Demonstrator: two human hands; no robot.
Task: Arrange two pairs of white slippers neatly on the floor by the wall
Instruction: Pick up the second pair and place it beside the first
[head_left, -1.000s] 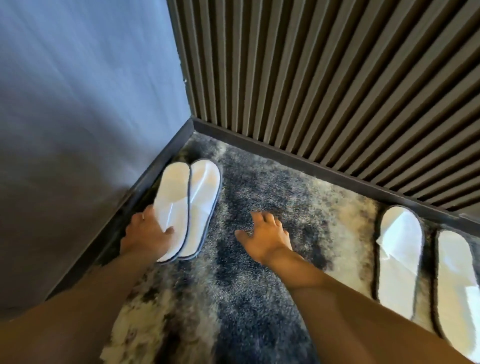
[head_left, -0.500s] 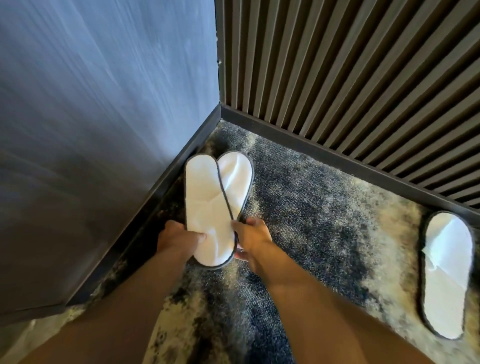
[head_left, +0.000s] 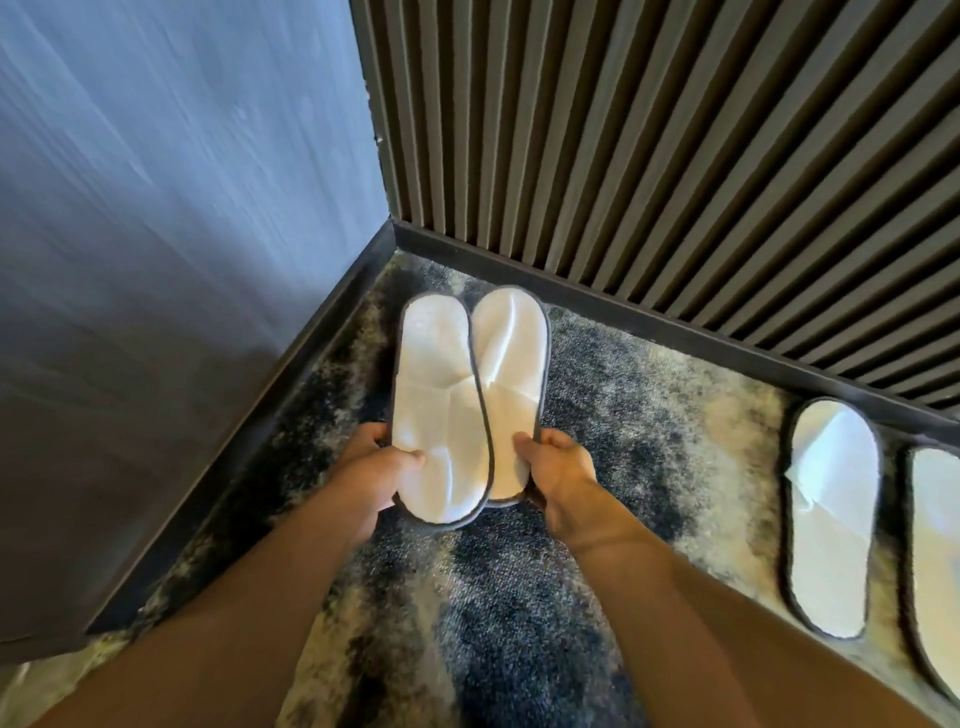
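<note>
Two white slippers with dark trim are held side by side near the corner, toes toward the slatted wall. My left hand (head_left: 376, 470) grips the heel of the left slipper (head_left: 436, 395), which overlaps the right slipper (head_left: 511, 353). My right hand (head_left: 558, 478) grips that right slipper's heel. The second pair lies on the carpet at the right: one slipper (head_left: 831, 514) sits whole in view, the other slipper (head_left: 937, 561) is cut off by the frame edge.
A blue-grey wall (head_left: 171, 260) stands at the left and a dark slatted wall (head_left: 675, 156) at the back, both with a dark baseboard (head_left: 649, 317). A mottled grey and cream carpet (head_left: 519, 623) covers the floor.
My right hand came over from the carpet and took the right slipper's heel. Both slippers have swung so their toes point at the slatted wall, the left one overlapping the right.
</note>
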